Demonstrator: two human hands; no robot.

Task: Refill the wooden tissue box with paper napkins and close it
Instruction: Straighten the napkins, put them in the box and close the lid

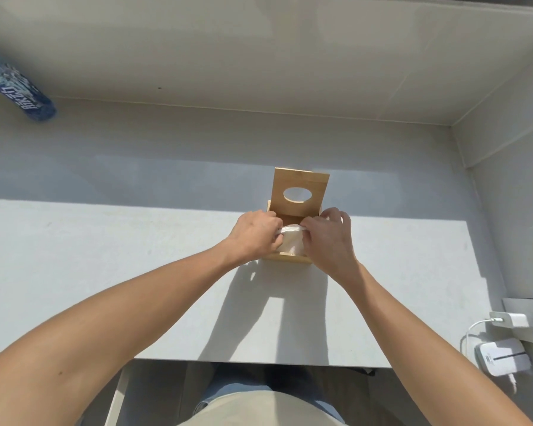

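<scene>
A wooden tissue box (290,258) stands on the white table (105,272), right of centre. Its hinged lid (300,181), with an oval hole, is raised upright at the back. White paper napkins (292,241) bulge out of the open top. My left hand (256,233) grips the napkins' left edge and covers the box's left side. My right hand (328,233) pinches their right edge over the box's right side. Most of the box's walls are hidden by both hands.
A blue printed bottle (19,87) leans at the far left by the wall. At the right edge sit a white charger with cable (511,320) and a white device (502,358). The table's front edge runs just below my forearms.
</scene>
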